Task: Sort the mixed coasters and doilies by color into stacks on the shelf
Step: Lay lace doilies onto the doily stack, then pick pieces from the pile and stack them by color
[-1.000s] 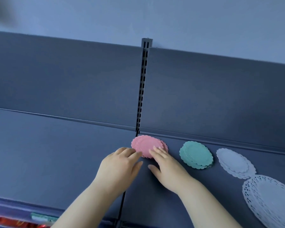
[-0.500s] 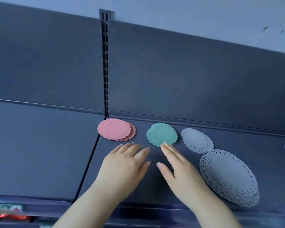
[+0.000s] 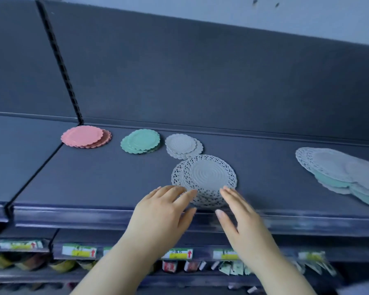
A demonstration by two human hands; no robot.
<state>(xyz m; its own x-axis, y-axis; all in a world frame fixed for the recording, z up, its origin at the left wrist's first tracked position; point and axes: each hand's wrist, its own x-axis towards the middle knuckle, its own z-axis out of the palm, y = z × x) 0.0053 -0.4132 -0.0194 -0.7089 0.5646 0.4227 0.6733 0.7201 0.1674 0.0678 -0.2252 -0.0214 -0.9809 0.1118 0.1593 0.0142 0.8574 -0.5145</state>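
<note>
On the dark shelf (image 3: 94, 177) lie a pink coaster stack (image 3: 84, 136) at the back left, a teal stack (image 3: 140, 141) beside it, and a small grey-white stack (image 3: 182, 145). A larger white lace doily stack (image 3: 205, 177) sits nearer the front edge. A mixed pile (image 3: 339, 173) of white, teal and pink pieces spreads at the right. My left hand (image 3: 164, 213) and my right hand (image 3: 241, 218) hover open at the front edge, either side of the lace doily stack, fingertips close to its near rim. Neither holds anything.
A slotted upright (image 3: 60, 60) divides the back panel above the pink stack. The shelf's front lip (image 3: 73, 216) runs below my hands. A lower shelf with price labels (image 3: 79, 251) and packaged goods shows underneath.
Both hands left the pink stack and moved right and back toward the front edge, arriving at the lace doily stack. The view swung right and down, bringing in the mixed pile and lower shelf.
</note>
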